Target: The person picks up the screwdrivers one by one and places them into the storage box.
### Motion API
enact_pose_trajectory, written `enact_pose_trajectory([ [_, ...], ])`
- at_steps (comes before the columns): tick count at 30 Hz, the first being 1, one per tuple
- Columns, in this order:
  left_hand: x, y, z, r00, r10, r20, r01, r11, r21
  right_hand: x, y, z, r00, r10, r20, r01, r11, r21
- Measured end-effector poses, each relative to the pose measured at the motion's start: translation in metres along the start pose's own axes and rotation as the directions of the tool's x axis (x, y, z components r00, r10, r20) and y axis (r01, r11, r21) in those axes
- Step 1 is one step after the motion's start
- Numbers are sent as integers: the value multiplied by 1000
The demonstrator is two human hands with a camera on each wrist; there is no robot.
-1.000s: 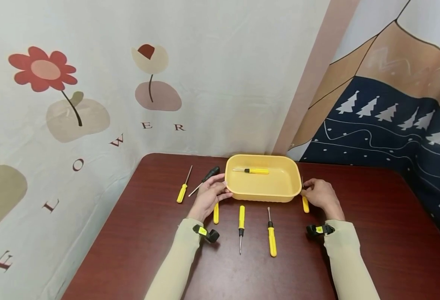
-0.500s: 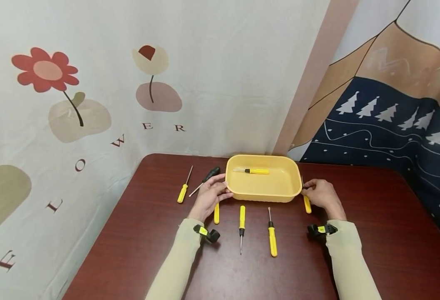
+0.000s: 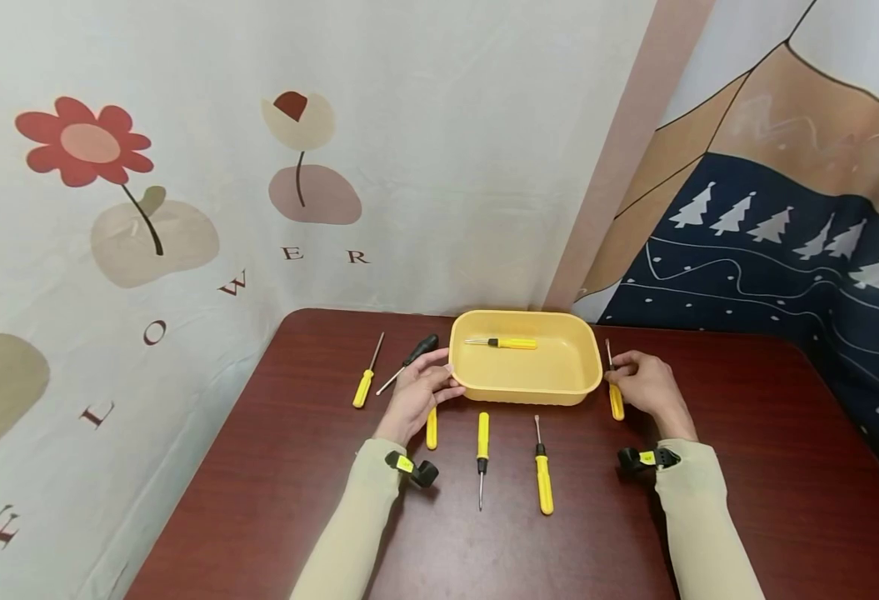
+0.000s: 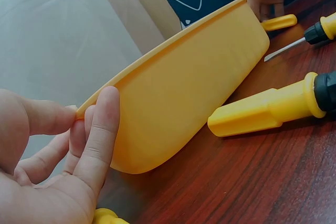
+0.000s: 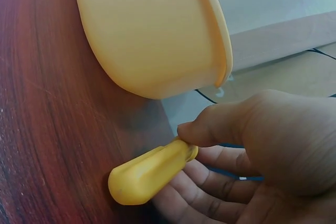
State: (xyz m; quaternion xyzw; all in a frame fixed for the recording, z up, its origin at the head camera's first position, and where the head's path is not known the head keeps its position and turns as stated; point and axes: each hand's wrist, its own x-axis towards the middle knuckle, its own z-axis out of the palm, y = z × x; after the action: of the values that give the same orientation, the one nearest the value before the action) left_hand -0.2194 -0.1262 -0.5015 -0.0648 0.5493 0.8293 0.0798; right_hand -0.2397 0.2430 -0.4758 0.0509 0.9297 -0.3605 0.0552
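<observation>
A yellow plastic tray (image 3: 526, 395) stands at the back of the table, and a yellow-handled screwdriver (image 3: 514, 342) lies inside it. My left hand (image 3: 418, 393) pinches the tray's left rim between thumb and fingers, which shows closely in the left wrist view. Just right of the tray, my right hand (image 3: 647, 386) pinches another yellow-handled screwdriver (image 3: 616, 403) near the top of its handle. Its shaft points away toward the back, and the handle end (image 5: 131, 184) sticks out below the thumb in the right wrist view.
A yellow screwdriver (image 3: 363, 387) and a black-handled one (image 3: 421, 347) lie left of the tray. A yellow handle (image 3: 432, 429) shows below the left hand. Two more screwdrivers, one with its tip toward me (image 3: 482, 450) and one with its tip away (image 3: 543, 479), lie in front.
My right hand has moved slightly right and away from the tray with the screwdriver, whose shaft now shows more fully. The left hand and the tray have stayed in place.
</observation>
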Motion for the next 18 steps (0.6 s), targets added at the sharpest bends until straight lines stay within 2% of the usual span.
enact_pose_trajectory([
  [5,-1,1,1,1000,-2,-3,3,1000,7,0,0,-1,997,-41,-65,41,999,-5],
  [11,-1,1,0,1000,-9,-1,9,1000,16,-1,1,-1,983,-79,-166,84,996,20],
  [18,0,0,0,1000,-5,7,5,1000,9,-1,0,-3,969,-99,-225,113,993,47],
])
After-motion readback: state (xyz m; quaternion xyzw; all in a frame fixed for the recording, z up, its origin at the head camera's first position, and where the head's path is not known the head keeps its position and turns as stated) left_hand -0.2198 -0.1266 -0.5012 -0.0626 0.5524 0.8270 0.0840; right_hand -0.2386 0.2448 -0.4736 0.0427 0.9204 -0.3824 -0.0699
